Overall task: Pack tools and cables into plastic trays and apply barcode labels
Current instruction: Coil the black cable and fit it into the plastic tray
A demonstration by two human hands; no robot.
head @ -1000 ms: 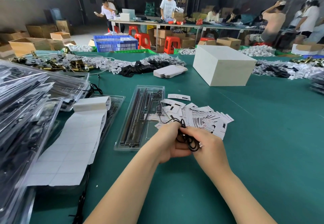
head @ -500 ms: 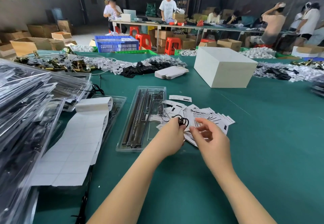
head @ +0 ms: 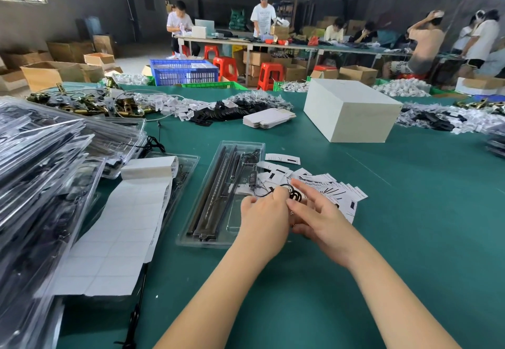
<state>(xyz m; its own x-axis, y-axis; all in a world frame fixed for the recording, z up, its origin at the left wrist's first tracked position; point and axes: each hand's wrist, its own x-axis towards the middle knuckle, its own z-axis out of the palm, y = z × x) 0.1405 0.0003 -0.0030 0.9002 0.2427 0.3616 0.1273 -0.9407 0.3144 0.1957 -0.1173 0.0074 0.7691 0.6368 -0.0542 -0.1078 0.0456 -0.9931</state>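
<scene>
a small coil of black cable sits in the centre of the frame, just right of the clear plastic tray with long black tools inside. the left hand pinches the cable with curled fingers. the right hand is beside it, fingers straight and relaxed, over the spread barcode labels. a label roll lies at the left, a white box at the upper right.

2 hands, 1 white box, 3 red stools
</scene>
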